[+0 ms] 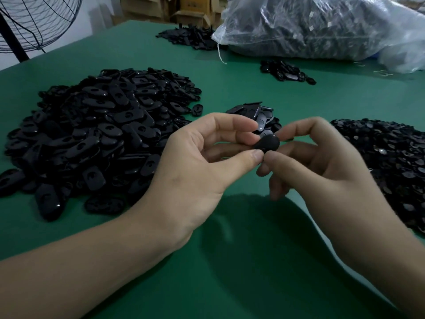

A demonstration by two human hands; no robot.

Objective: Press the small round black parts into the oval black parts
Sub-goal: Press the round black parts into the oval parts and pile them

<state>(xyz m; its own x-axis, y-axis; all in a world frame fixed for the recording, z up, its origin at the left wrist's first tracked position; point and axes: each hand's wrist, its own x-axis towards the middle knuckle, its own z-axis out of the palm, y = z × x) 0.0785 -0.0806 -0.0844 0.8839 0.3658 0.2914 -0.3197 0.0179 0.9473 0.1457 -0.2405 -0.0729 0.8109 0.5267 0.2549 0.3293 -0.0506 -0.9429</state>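
Pinching oval part (268,143) — between both hands (197,162) (322,162)

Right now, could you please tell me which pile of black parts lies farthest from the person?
The pile at the far table edge, left of the clear plastic bag; all other piles lie nearer.

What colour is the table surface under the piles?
The table is green; the head view shows it.
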